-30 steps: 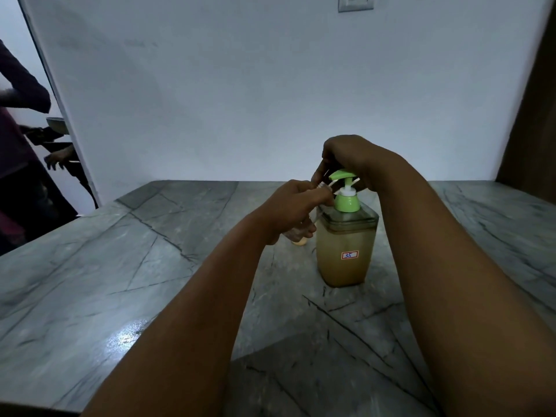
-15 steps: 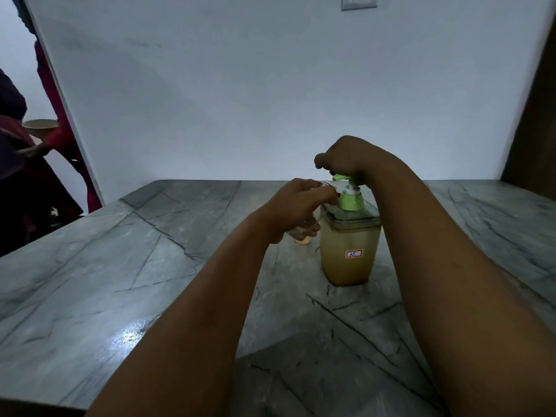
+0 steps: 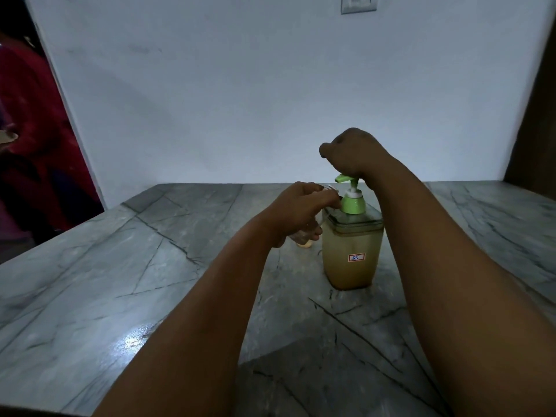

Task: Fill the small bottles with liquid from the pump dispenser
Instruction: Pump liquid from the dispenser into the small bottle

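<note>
Centrally, pump dispenser [image 3: 352,254], open countertop [image 3: 120,281] around.

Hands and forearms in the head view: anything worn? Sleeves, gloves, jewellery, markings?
Nothing worn shows. The left hand and right hand are bare, without gloves. Both forearms are uncovered down to the frame's bottom edge, with no sleeve, watch or band in sight. Rings cannot be told in the dim light.

Grey marble table [image 3: 126,284]; pump dispenser [image 3: 352,254] stands on it.
</note>
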`<state>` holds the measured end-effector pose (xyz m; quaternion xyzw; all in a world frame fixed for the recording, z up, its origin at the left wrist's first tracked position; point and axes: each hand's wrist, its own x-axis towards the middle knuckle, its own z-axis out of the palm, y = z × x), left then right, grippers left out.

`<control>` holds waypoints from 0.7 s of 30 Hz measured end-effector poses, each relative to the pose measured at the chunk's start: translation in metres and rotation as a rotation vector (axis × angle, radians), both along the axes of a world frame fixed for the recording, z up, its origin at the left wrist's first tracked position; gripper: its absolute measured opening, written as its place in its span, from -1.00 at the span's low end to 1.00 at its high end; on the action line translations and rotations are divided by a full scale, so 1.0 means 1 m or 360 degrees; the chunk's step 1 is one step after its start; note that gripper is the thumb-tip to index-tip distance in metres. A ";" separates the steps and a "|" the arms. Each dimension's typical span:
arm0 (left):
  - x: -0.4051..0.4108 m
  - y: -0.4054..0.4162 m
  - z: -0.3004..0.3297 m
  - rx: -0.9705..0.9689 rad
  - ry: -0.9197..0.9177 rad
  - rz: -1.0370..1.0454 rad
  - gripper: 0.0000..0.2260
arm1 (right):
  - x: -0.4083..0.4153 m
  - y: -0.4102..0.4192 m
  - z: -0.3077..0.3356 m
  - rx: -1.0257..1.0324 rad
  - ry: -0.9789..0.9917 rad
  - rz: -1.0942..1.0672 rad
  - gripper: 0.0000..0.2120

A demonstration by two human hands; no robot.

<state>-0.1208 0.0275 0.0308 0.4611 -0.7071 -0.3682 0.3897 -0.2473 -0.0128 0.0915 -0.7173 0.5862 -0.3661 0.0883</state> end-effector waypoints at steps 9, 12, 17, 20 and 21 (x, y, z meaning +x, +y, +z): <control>0.000 0.000 0.000 -0.0009 0.0012 -0.0020 -0.82 | 0.004 0.001 -0.002 0.0185 0.0117 -0.0008 -0.64; 0.000 0.001 0.000 0.0025 0.0024 -0.0012 -0.85 | 0.006 0.003 -0.003 0.0249 0.0212 -0.0027 -0.63; 0.000 0.002 0.001 0.0036 0.0030 -0.0019 -0.86 | 0.007 0.003 -0.004 0.0172 0.0264 -0.0010 -0.63; 0.000 0.002 0.001 0.0016 0.0003 -0.0015 -0.85 | 0.001 0.006 -0.001 0.0057 0.0022 0.0069 -0.71; 0.000 0.002 0.001 0.0011 0.0001 -0.0014 -0.85 | 0.001 0.006 0.000 -0.0005 -0.0004 0.0058 -0.69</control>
